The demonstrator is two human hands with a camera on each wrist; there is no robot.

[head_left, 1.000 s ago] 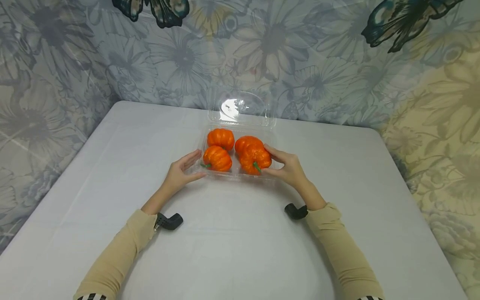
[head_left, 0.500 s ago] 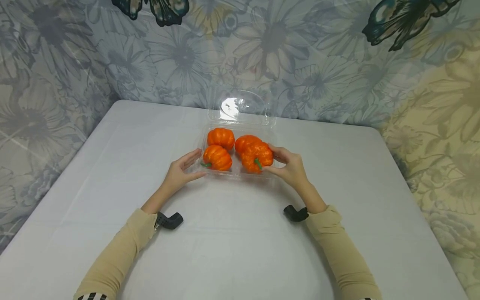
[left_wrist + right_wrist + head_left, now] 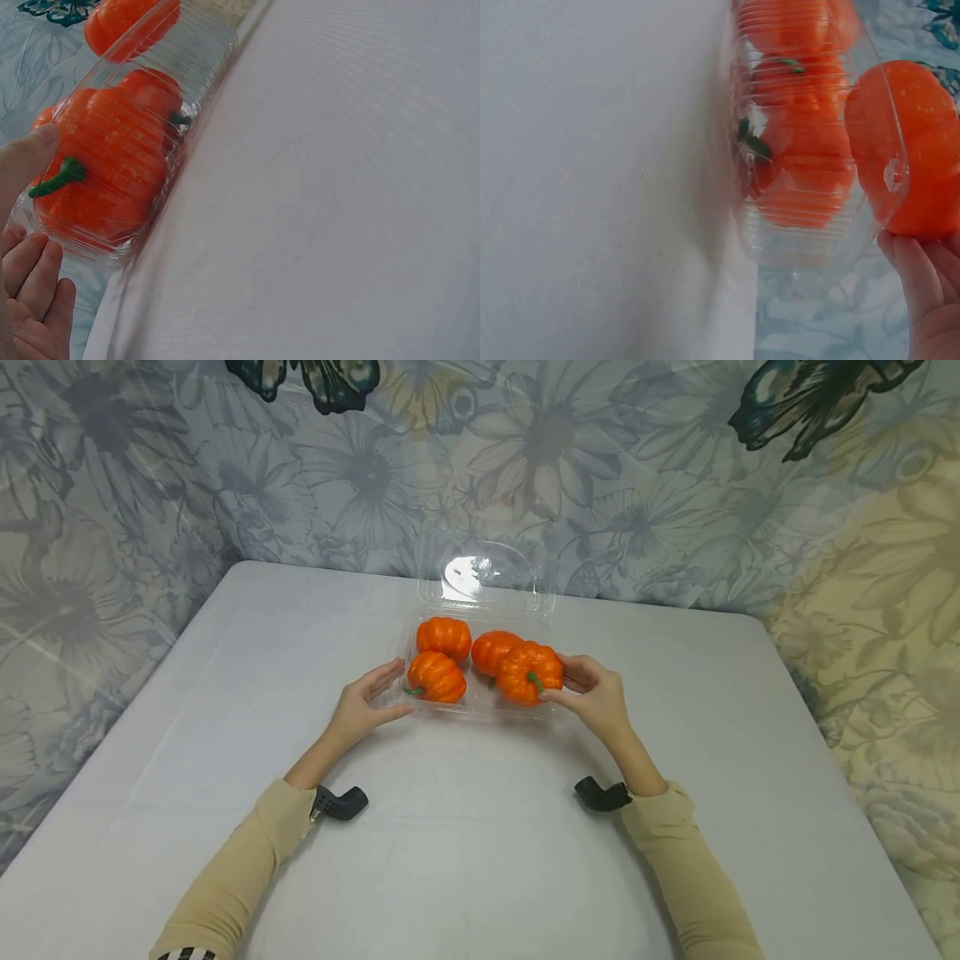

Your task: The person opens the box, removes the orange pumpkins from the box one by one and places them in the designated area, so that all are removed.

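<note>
In the head view my right hand grips a small orange pumpkin with a green stem, thumb in front and fingers behind. The right wrist view shows this held pumpkin raised beside the rim of the clear plastic clamshell container. Under the left-hand end, two more pumpkins sit in the container, one behind the other; another pumpkin lies behind the held one, partly covered. My left hand spans the container's front left corner with extended fingers, its thumb at the rim.
The container's hinged lid stands raised at the back, near the far table edge. A white cloth covers the table. Behind it hangs a floral backdrop with butterflies. Dark wrist mounts extend inward from both wrists.
My right hand has moved the held pumpkin to the right, away from the pumpkin behind it, which shows more now. The left hand and the container stay in place.
</note>
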